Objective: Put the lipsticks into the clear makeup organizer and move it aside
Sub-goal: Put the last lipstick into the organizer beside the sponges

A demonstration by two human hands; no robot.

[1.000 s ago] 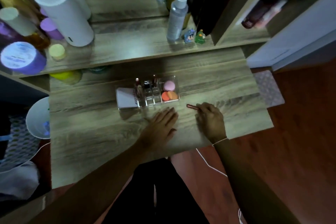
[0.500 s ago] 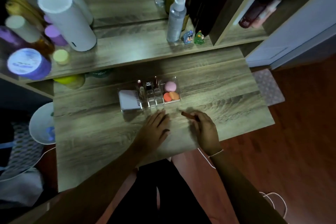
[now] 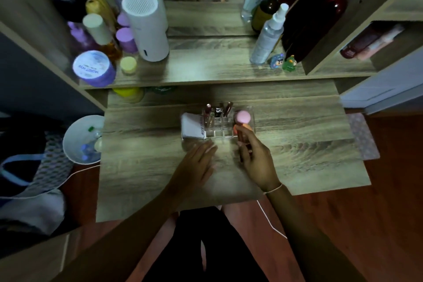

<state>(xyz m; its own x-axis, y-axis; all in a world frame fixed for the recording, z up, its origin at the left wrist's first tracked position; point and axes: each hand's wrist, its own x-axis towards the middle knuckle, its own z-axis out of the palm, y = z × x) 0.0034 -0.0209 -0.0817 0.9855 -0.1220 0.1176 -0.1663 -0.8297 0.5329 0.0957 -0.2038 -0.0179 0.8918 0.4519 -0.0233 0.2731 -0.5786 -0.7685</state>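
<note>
The clear makeup organizer (image 3: 217, 133) stands on the wooden desk (image 3: 297, 144), near its back edge. Several lipsticks (image 3: 225, 110) stand upright in its rear slots. A pink sponge (image 3: 243, 117) and an orange sponge sit in its right compartment, a white compact (image 3: 191, 126) in its left. My right hand (image 3: 256, 158) is just in front of the organizer's right end, closed on a dark lipstick (image 3: 246, 152) that is mostly hidden by the fingers. My left hand (image 3: 196, 167) lies flat on the desk, fingers together, a little short of the organizer.
A shelf behind the desk carries a white cylinder (image 3: 146, 30), purple jars (image 3: 93, 68), a spray bottle (image 3: 267, 36) and two small figurines (image 3: 282, 63). A white bin (image 3: 82, 139) stands left of the desk. A mirror rises behind the shelf.
My right hand picked the lipstick up from the desk and carried it left and forward to the organizer's right end. The left hand stayed flat on the desk.
</note>
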